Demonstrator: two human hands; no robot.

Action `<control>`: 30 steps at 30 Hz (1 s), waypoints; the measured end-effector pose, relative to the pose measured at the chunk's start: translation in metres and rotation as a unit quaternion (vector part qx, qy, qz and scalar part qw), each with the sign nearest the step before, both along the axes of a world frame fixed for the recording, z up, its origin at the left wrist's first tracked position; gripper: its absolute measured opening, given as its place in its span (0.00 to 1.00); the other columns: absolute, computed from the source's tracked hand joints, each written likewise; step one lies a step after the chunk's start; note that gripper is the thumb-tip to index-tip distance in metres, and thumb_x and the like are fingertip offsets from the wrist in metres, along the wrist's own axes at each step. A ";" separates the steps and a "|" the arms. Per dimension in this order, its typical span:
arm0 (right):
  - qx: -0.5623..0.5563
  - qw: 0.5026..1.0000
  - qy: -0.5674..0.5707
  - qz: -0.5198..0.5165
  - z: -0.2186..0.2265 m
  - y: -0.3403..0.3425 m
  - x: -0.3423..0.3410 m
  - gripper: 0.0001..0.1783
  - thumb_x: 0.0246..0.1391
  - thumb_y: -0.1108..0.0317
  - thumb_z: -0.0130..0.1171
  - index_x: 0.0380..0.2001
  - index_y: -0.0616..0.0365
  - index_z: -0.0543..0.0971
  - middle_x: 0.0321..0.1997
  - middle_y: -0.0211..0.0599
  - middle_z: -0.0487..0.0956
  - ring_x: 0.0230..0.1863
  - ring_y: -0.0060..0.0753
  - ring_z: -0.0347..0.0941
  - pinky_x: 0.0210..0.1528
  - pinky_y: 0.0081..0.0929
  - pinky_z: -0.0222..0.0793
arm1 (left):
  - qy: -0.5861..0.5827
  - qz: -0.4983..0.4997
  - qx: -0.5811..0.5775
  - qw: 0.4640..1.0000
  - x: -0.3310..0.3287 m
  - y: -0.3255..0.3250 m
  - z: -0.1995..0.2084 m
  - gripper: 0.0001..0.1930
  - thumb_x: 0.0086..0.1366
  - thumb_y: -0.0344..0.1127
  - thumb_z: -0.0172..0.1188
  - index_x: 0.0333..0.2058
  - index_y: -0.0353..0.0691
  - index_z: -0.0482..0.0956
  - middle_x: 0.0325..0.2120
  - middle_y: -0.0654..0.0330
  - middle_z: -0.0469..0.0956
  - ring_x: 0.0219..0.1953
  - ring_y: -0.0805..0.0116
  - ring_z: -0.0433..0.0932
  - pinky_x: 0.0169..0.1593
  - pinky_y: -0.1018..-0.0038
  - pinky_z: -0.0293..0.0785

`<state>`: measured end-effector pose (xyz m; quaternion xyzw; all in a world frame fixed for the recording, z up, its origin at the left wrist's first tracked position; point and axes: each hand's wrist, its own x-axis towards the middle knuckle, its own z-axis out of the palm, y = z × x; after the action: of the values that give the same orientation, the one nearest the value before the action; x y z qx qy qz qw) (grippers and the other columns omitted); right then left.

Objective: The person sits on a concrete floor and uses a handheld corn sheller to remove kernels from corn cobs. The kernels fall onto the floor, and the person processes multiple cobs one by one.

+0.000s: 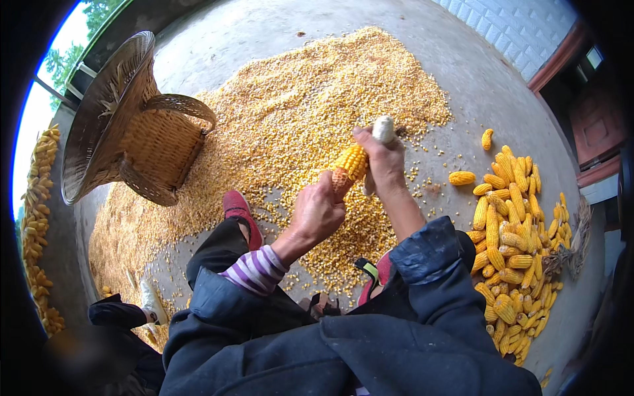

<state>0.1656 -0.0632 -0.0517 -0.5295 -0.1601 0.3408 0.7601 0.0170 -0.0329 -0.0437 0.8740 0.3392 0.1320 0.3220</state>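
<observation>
We held our left forearm (286, 251) slanted up and to the right, and our right forearm (404, 212) slanted up and to the left. Our left hand (319, 210) was curled tight, its back upward; our right hand (386, 160), farther forward, was clenched too, near the left but apart.

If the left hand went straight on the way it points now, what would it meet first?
Past the corn ear in its grip, the left hand would likely meet the right hand first, though depth is hard to judge from this single view.
</observation>
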 end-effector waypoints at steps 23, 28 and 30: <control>0.010 0.999 -0.019 0.041 0.016 0.000 0.003 0.13 0.49 0.61 0.68 0.33 0.55 0.77 0.31 0.26 0.76 0.31 0.20 0.70 0.32 0.21 0.67 | -0.160 -0.030 -0.409 0.898 0.003 0.013 0.025 0.17 0.53 0.36 0.61 0.40 0.36 0.70 0.17 0.68 0.69 0.12 0.80 0.62 0.16 0.81 0.58; 0.054 0.984 0.038 0.165 0.047 -0.014 0.004 0.16 0.49 0.64 0.66 0.41 0.56 0.77 0.34 0.30 0.77 0.39 0.25 0.73 0.45 0.24 0.69 | -0.065 -0.048 -0.430 0.899 -0.001 0.021 0.044 0.13 0.50 0.33 0.61 0.34 0.36 0.72 0.18 0.65 0.70 0.19 0.79 0.67 0.21 0.80 0.63; 0.070 0.979 0.004 0.190 0.055 -0.012 -0.009 0.16 0.48 0.66 0.65 0.41 0.57 0.77 0.33 0.30 0.77 0.39 0.24 0.73 0.47 0.23 0.67 | -0.098 -0.002 -0.210 0.973 0.002 0.016 0.013 0.09 0.47 0.28 0.57 0.29 0.35 0.70 0.18 0.64 0.70 0.20 0.77 0.68 0.22 0.76 0.63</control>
<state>0.1562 -0.0754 0.0035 -0.4336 -0.2781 0.4696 0.7170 0.0185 -0.0165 -0.0305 0.7702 0.3245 0.1416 0.5305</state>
